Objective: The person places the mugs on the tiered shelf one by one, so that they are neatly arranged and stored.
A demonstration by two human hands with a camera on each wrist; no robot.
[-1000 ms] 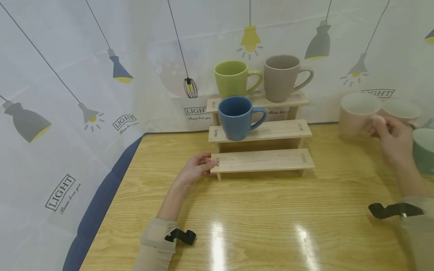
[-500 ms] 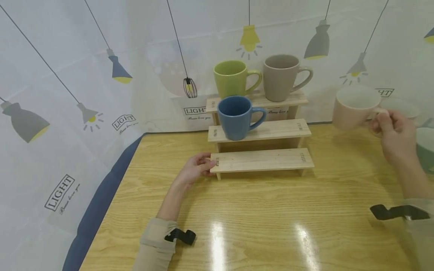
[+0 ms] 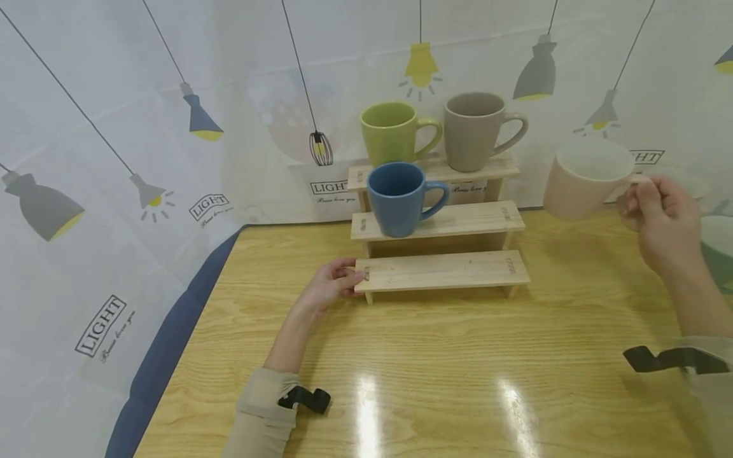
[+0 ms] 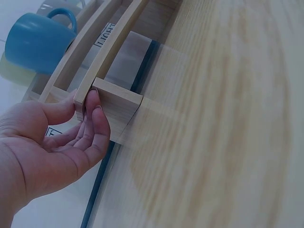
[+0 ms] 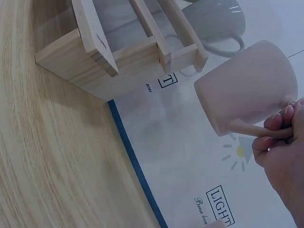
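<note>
A pale pink mug [image 3: 578,187] hangs in the air right of the wooden three-step rack [image 3: 441,272]. My right hand [image 3: 667,222] grips its handle, and in the right wrist view the fingers curl round that handle [image 5: 256,130]. At the left end of the lowest step, my left hand [image 3: 332,286] pinches the board between thumb and fingers, as the left wrist view also shows. On the middle step stands a blue mug [image 3: 399,202]. A lime green mug [image 3: 392,133] and a grey-brown mug [image 3: 474,133] stand on the top step, handles to the right.
At the right edge a dark green mug [image 3: 720,248] stands on the wooden table [image 3: 435,369], partly behind the right forearm. Another pale mug shows blurred behind the right hand. A white sheet printed with lamps [image 3: 246,95] hangs behind the table.
My right hand has carried the pink mug leftward and slightly up, away from the other mugs at the right, toward the rack. My left hand has stayed on the lowest step.
</note>
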